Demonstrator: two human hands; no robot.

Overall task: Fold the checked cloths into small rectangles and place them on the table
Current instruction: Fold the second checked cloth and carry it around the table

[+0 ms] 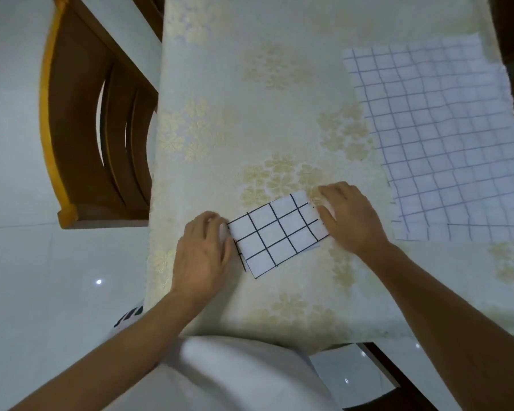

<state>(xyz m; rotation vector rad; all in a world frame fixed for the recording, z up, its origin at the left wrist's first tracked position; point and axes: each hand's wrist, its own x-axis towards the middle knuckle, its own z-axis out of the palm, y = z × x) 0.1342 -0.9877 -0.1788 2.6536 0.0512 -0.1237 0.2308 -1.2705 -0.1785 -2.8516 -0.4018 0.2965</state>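
White, black-checked folded cloth (276, 232) on table (250, 114) | my left hand (204, 247) and right hand (347, 215) press its ends, fingers flat, likely setting creases | spread cloth (442, 137) lies right, next up.

Legible text, labels, brands, numbers, signs: none. Dark marks on white garment (128, 316), lower left: too small to read.

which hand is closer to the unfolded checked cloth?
Right. The right hand rests on the folded cloth at its right end, beside the unfolded checked cloth; the left hand is at its left end.
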